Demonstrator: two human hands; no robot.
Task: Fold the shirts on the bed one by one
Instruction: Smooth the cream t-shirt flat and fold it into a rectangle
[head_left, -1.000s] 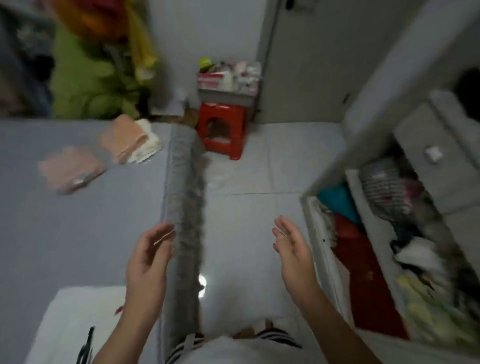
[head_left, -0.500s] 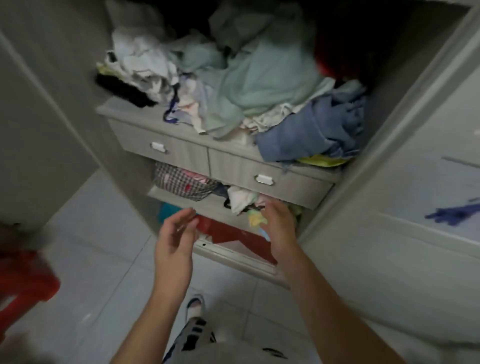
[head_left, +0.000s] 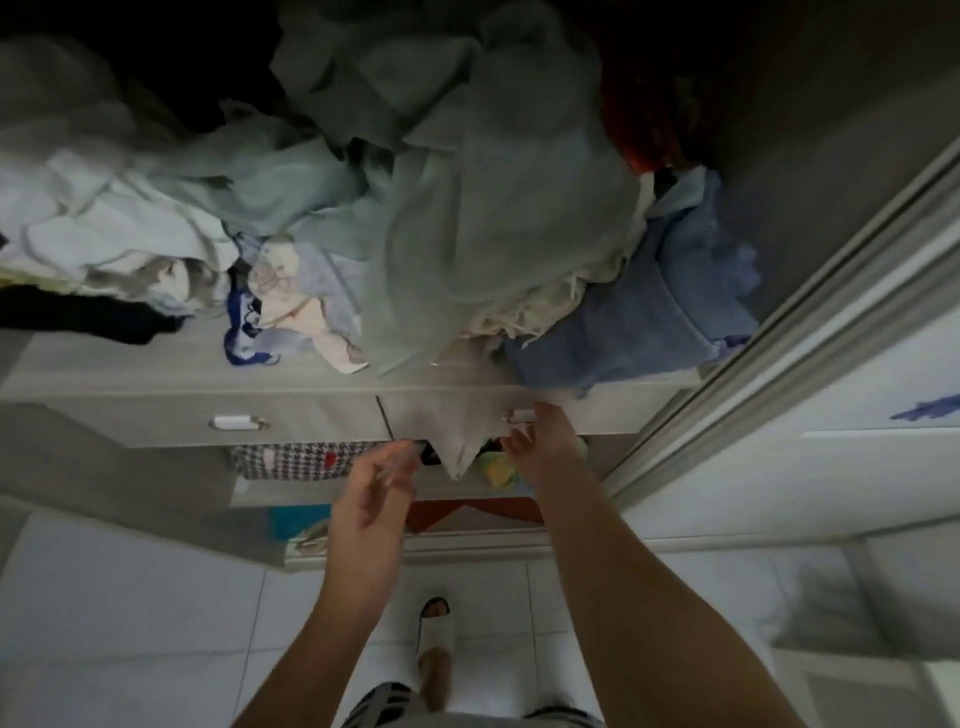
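Now you have turned from the bed to the wardrobe (head_left: 779, 332), right hand (head_left: 540, 447) fingers loosely curled near the drawer handle (head_left: 519, 414), left hand (head_left: 376, 488) relaxed, holding nothing; shirts (head_left: 467, 218) heaped far.

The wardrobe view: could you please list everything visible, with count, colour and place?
clothes pile: one heap, pale green, white, blue; shelf above drawers
blue towel: one, right end of shelf
drawers: two, grey, white handles, below shelf
checked cloth: one, black-white, compartment under drawers
sliding door: one, grey-white, right
slipper: one, white, floor
left hand: open, before lower compartment
right hand: at right drawer handle; grip unclear
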